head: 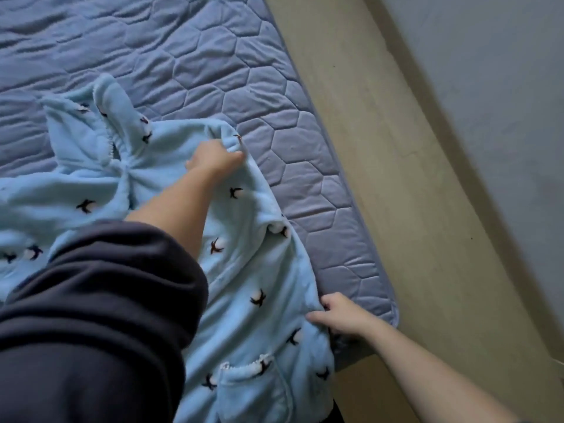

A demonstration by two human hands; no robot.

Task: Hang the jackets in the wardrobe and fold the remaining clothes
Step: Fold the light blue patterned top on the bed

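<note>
A light blue fleece garment (268, 270) with small dark bird prints and a frilled pocket lies spread on the bed. My left hand (213, 158), reaching out from a dark pushed-up sleeve, grips a bunch of the fleece near its far right edge. My right hand (338, 315) pinches the garment's right edge close to the mattress corner. The collar part lies crumpled at the upper left.
The quilted blue mattress (213, 56) fills the upper left. Its right edge meets a pale wooden bed frame (381, 148), with a grey wall or floor (503, 87) beyond. The mattress corner sits by my right hand.
</note>
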